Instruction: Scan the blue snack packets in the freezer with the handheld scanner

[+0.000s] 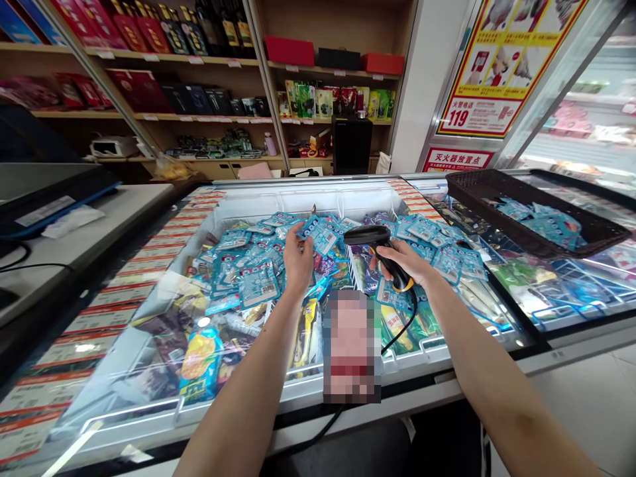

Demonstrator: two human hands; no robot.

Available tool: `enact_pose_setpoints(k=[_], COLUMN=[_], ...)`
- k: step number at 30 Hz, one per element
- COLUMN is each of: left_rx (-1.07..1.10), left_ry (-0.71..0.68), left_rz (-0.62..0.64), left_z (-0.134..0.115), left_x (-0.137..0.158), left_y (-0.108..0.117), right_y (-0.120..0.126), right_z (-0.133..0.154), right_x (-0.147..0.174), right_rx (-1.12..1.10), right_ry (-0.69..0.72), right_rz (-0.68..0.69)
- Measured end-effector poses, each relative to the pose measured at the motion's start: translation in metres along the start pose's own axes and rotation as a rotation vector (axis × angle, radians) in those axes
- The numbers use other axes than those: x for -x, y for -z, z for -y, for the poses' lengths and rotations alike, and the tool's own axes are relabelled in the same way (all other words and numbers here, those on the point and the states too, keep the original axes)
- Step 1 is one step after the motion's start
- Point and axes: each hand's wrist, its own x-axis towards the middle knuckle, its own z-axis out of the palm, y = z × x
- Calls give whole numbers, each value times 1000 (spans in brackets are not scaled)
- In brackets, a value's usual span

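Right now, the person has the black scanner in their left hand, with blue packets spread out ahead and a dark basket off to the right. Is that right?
Not quite: the head view shows the black scanner in the right hand, not the left hand. The blue packets and dark basket are as you say.

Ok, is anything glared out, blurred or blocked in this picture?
Head view: white glare spots the freezer glass; a pixelated block hides part of the front edge; lit shelves at far right look washed out and soft; the scanner, left hand and right hand look fairly clear.
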Motion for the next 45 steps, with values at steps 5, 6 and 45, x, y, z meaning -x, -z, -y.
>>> enact_pose_setpoints(k=[5, 6, 45], left_rx=[26, 38, -736], left_ry=[-19, -29, -401], left_rz=[-15, -23, 340], left_z=[0, 0, -21], left_x=[-1, -1, -16], left_y=[-1, -1, -36], right_y=[0, 0, 14], right_z=[-1, -1, -22], right_x=[-1, -1, -24], right_rx=[4, 7, -122], right_ry=[-6, -6, -7], right_rz=[1, 1, -282])
